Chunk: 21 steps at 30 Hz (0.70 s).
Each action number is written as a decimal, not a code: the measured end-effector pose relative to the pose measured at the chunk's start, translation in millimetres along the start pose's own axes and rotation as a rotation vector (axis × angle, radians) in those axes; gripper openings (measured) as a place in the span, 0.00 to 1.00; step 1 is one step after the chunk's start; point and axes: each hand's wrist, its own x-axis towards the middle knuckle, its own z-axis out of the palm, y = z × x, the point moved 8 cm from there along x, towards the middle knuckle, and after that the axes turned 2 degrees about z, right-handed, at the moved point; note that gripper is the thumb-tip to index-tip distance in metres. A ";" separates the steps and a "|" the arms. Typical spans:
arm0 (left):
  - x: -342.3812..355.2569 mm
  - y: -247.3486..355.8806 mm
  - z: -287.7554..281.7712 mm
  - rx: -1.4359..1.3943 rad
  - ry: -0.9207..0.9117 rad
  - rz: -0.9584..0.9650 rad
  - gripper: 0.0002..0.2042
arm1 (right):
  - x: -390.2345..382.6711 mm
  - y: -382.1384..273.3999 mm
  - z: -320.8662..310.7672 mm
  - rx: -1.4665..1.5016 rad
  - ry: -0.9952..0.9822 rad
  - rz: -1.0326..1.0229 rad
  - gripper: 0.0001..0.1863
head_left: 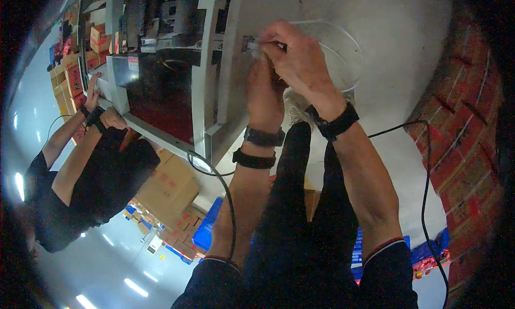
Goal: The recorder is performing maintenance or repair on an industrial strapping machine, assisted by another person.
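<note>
Probably the pale scrap (252, 47) at twelve o'clock is light and soft, best pinched by its edge. Right hand (298, 57) and left hand (265, 92) curl there; I can't tell their grip.

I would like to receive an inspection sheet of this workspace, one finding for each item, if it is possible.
Surface: pale floor; no worktable seen.
Job's things: metal-framed machine; a small pale piece at its side, by the fingertips, kind unclear.
Clutter: round see-through item against the floor beyond the right hand, kind unclear.
Grip: left hand and right hand close together, fingers bent; what they hold cannot be told.
Cables: black cable curving past the left forearm; another black cable at right.
Surroundings: co-worker with both hands at the machine's frame; red boxes stacked at right; brown boxes and blue baskets beyond.
</note>
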 end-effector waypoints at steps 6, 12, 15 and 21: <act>-4.2 6.4 14.5 0.150 0.013 0.084 0.12 | -0.8 14.8 -14.3 0.158 -0.061 0.123 0.10; -1.5 0.4 7.4 -0.028 0.056 0.002 0.11 | -11.5 39.2 -33.1 0.034 -0.213 0.110 0.11; -2.3 -1.1 8.6 -0.003 0.063 -0.013 0.10 | -14.2 56.4 -26.3 -0.060 -0.291 0.100 0.11; -4.2 -4.6 6.0 0.026 0.048 -0.044 0.12 | -14.7 45.7 -22.0 0.012 -0.275 0.060 0.11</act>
